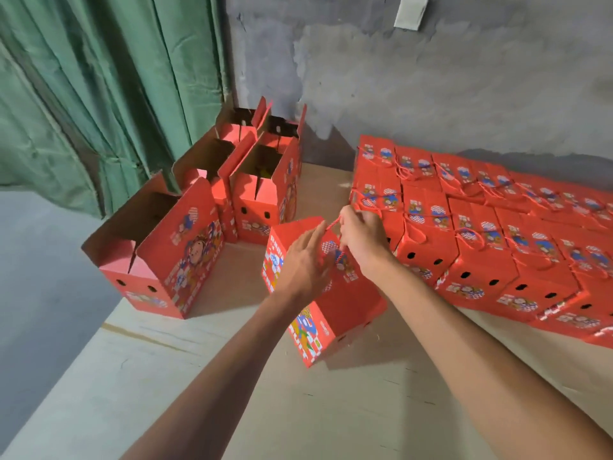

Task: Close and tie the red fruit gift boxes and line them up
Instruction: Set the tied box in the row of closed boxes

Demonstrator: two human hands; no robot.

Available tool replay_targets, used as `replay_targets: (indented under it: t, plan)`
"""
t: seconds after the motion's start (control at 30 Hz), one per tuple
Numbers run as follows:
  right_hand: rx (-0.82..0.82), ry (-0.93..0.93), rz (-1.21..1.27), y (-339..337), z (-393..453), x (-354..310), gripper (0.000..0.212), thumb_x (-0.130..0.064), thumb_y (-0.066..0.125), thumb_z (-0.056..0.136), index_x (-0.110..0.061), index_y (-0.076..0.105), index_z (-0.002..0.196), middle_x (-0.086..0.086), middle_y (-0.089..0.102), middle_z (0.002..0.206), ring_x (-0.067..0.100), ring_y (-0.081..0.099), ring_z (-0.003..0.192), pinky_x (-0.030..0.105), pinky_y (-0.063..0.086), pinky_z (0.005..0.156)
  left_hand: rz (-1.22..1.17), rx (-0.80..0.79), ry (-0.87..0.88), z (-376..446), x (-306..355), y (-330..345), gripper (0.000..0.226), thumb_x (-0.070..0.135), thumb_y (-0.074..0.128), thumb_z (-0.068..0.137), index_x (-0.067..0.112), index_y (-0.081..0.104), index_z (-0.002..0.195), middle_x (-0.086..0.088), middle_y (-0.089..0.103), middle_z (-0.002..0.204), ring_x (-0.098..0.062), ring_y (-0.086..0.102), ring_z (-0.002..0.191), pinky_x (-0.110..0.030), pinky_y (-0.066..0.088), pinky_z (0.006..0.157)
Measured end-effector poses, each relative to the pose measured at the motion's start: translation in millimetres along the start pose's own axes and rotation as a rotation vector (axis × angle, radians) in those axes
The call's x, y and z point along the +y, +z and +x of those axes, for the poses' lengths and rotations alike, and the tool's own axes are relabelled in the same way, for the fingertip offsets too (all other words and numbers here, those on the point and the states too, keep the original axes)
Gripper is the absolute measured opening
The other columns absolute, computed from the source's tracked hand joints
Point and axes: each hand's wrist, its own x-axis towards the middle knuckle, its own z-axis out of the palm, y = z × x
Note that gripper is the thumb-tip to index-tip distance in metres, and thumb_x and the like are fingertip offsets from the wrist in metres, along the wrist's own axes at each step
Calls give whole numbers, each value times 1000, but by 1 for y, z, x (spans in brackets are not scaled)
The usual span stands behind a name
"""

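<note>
A closed red fruit gift box (pixel 338 310) stands tilted at the middle of the wooden board. My right hand (pixel 360 239) grips its red cord handle (pixel 332 224) above the lid. My left hand (pixel 306 263) lies over the lid with fingers stretched toward the cord. To the right, several closed and tied red boxes (pixel 481 234) stand packed in rows. On the left stand several open red boxes (pixel 172 247) with flaps up.
The pale wooden board (pixel 232 376) carries everything; its left edge drops to a grey floor (pixel 43 277). A green curtain (pixel 99 94) hangs at the back left. A grey concrete wall (pixel 431 88) runs behind the boxes.
</note>
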Motion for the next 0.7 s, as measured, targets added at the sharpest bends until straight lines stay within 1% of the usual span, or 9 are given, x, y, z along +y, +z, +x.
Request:
replay_targets:
  t: [0.07,0.1,0.2,0.3,0.37,0.43,0.5,0.6,0.7]
  plan:
    - [3,20,67,14,15,-6,30,-20,50,89,-15,47,59,1,37,51,23,35,53,42,35,62,-14,14,-25,9,-12,-7,65,16,55,102,14,26,160,-14,38,158,-31,34,146,-47,33,118]
    - [3,25,85,19,23,-10,31,-19,50,88,-17,46,58,-2,36,49,22,33,50,42,35,62,-15,12,-37,13,-17,-11,65,13,54,102,14,25,161,-14,38,158,-31,31,148,-45,28,121]
    - [-13,9,108,32,46,-17,30,-17,50,89,-16,49,59,-4,39,46,15,36,39,40,37,60,-45,-33,-82,32,-29,-16,70,4,48,99,14,19,162,-14,29,163,-30,21,152,-38,18,123]
    - [-17,-1,97,41,72,-24,28,-19,50,89,-15,50,61,-4,41,46,13,39,37,40,39,60,-75,-99,-113,54,-35,-17,83,-2,48,91,15,11,163,-11,16,168,-27,10,155,-41,14,124]
    - [-25,3,107,45,92,-29,30,-21,49,90,-17,47,60,-7,39,44,14,39,38,43,41,62,-72,-116,-116,69,-37,-16,85,4,53,90,14,12,163,-10,12,169,-26,7,156,-42,14,126]
    - [-25,2,111,48,114,-34,32,-22,48,91,-18,44,59,-9,38,42,14,37,37,43,41,63,-53,-139,-120,87,-38,-12,83,17,59,92,15,14,162,-10,14,169,-28,10,155,-47,18,125]
    - [-11,-7,124,51,137,-39,35,-20,47,92,-19,41,57,-10,36,42,12,37,36,40,42,61,-7,-177,-133,106,-42,-7,86,31,64,93,15,15,162,-8,16,168,-30,15,153,-49,23,123]
    - [17,-20,141,56,181,-44,36,-19,46,93,-19,39,57,-12,36,41,10,38,34,41,42,62,42,-200,-138,138,-53,8,94,41,70,91,15,13,161,-6,16,167,-26,14,153,-45,21,123]
    - [35,-14,161,63,228,-42,33,-19,47,92,-18,44,60,-12,37,41,10,39,33,43,42,65,32,-160,-109,176,-75,24,94,40,70,93,11,13,161,-7,17,168,-23,7,155,-35,9,125]
